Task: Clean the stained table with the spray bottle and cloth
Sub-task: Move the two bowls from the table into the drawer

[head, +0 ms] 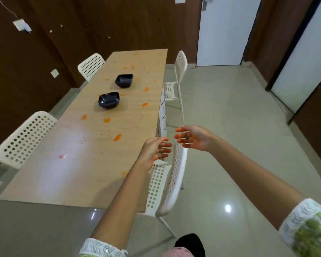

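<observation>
Two black bowls, contents not visible, stand on the orange-stained table. Beside its edge, left hand and right hand hover with relaxed fingers, holding nothing.

A single wide-angle view looks forward and down from the person's head, standing off the near right corner of the bench. It faces along the bench's length toward the far wall and door. Both forearms reach in from the bottom edge, close to the lens; straight lines bow near the edges.
</observation>
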